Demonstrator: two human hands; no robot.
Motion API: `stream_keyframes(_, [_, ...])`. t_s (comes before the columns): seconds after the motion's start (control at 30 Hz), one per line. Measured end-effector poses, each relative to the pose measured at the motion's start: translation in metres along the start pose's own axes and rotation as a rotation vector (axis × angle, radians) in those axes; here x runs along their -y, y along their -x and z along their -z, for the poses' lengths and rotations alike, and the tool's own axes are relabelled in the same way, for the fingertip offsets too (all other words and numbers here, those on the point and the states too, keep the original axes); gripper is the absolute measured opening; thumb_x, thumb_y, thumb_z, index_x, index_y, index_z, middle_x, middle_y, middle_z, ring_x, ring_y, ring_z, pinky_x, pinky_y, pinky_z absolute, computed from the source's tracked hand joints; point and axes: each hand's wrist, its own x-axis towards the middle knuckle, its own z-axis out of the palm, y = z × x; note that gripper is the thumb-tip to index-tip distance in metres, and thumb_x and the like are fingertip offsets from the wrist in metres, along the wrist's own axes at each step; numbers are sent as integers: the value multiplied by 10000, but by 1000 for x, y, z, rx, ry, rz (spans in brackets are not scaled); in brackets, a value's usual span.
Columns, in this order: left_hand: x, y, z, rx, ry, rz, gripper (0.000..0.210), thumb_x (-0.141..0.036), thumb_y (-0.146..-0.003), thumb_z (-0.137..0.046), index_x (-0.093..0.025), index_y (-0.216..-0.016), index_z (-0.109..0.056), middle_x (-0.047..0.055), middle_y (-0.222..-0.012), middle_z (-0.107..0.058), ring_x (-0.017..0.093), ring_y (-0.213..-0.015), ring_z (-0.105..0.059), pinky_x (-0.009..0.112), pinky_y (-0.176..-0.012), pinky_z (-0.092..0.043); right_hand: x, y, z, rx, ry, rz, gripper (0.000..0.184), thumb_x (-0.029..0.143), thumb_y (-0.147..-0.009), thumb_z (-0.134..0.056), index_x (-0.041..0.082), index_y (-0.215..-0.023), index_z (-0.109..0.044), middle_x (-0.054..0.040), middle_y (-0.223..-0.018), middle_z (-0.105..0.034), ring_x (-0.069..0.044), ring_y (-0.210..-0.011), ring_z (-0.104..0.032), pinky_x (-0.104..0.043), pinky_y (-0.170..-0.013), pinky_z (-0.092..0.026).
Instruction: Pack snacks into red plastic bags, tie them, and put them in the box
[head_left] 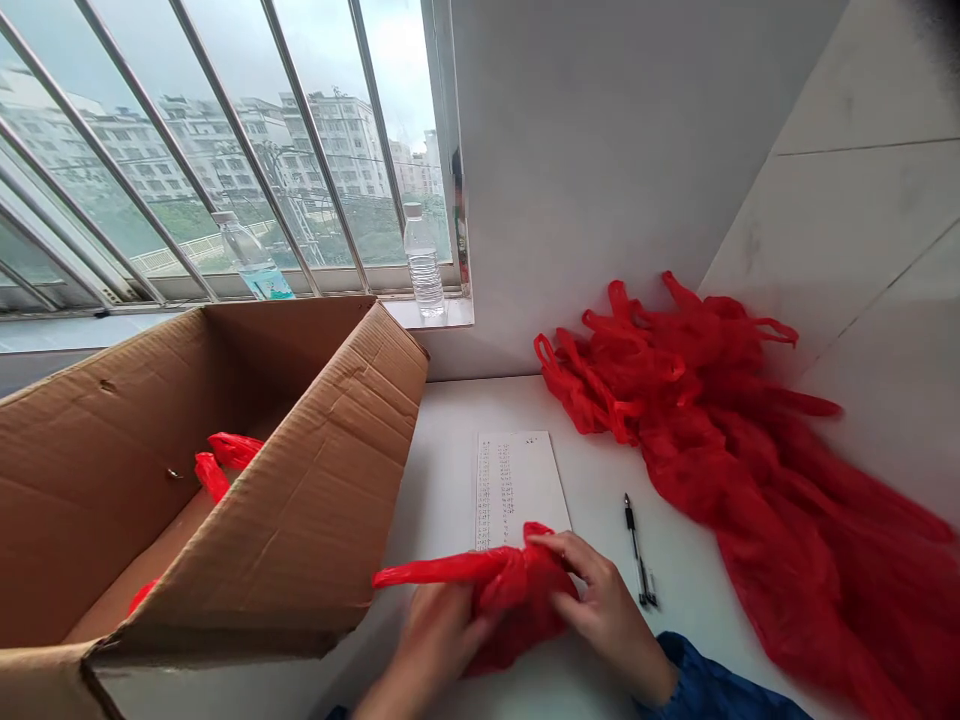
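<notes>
Low in the middle of the head view, a red plastic bag (510,590) is bunched between my two hands, with one twisted end sticking out to the left. My left hand (442,630) grips it from the left, partly behind the plastic and smeared by motion. On the other side my right hand (600,600) pinches the bag near its upper right, fingers curled round it. Whatever the bag contains is hidden. Just beyond the bag lies a sheet of paper (517,480) with columns of handwriting, its lower part covered by the bag.
At left stands an open cardboard box (322,480) with red plastic ends inside. A heap of red plastic bags (705,400) covers the right side of the white table (442,440). A black pen (634,545) lies between. Plastic bottles (424,265) stand on the barred window's sill.
</notes>
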Motion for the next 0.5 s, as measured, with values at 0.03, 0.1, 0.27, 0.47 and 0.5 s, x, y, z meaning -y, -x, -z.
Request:
stream_keyframes(0.03, [2, -3, 2, -2, 60, 30, 353, -466, -836, -635, -212, -1051, -753, 90, -1088, -770, 360, -1033, -681, 470, -956, -525, -3, 0, 1, -41, -66, -65, 422, 190, -885, -615, 265, -1300, -611, -78, -1305, -631, -243, -1166, -613, -399, -1010, -494])
stream_keyframes(0.1, [5, -7, 4, 1, 143, 56, 365, -489, -896, -551, -190, -964, -750, 75, -987, -784, 316, -905, -710, 400, -828, -571, -5, 0, 3, -89, -209, -176, 432, 344, -947, -607, 258, -1367, -551, -101, -1366, -590, -250, -1229, -585, -406, -1035, -485])
stream_keyframes(0.27, [8, -7, -3, -36, 280, 84, 466, -578, -917, -500, -168, -881, -718, 71, -899, -766, 291, -883, -698, 349, -764, -570, 4, 2, 3, 12, -299, -151, 523, 476, -936, -644, 259, -1400, -542, -97, -1505, -477, -279, -1413, -429, -413, -1147, -389])
stream_keyframes(0.47, [-5, 10, 3, 22, 236, 97, 417, -560, -872, -627, -180, -1008, -731, 79, -909, -759, 305, -902, -687, 387, -842, -547, 9, 3, -4, 109, -326, -158, 627, 355, -842, -766, 240, -1408, -522, -103, -1359, -626, -284, -1264, -584, -462, -1108, -435])
stream_keyframes(0.5, [-11, 13, 7, 57, 240, 83, 407, -535, -852, -673, -200, -1077, -724, 71, -926, -760, 308, -948, -682, 396, -896, -534, 10, 3, -4, 114, -342, -166, 624, 335, -835, -771, 246, -1401, -525, -97, -1352, -632, -280, -1254, -591, -462, -1107, -434])
